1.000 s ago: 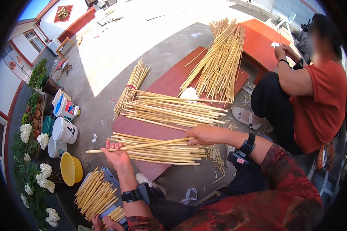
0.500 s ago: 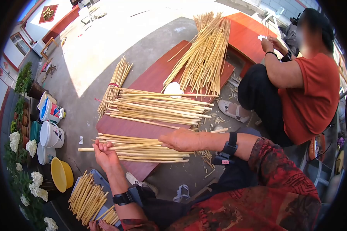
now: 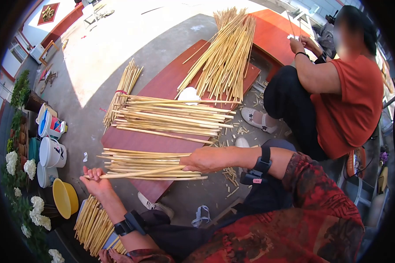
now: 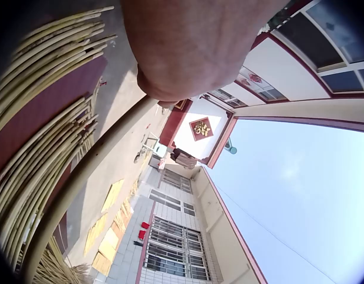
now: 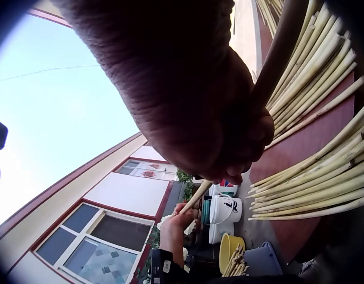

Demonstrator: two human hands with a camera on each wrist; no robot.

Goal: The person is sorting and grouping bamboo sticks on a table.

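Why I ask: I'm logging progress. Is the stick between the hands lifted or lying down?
Lifted: left hand and right hand grip the stick, crossing over the row of sticks in the head view.

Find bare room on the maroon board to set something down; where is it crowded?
The maroon board is bare between the upper stick row and lower stick row, and left of the large pile. Crowded: under both rows and that pile.

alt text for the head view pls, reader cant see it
A person in a red patterned top holds a long pale stalk between left grip and right grip. Rows of similar stalks lie across a reddish-brown board, with a looser pile beyond. A second person in an orange-red shirt is at right, a yellow basin at left.
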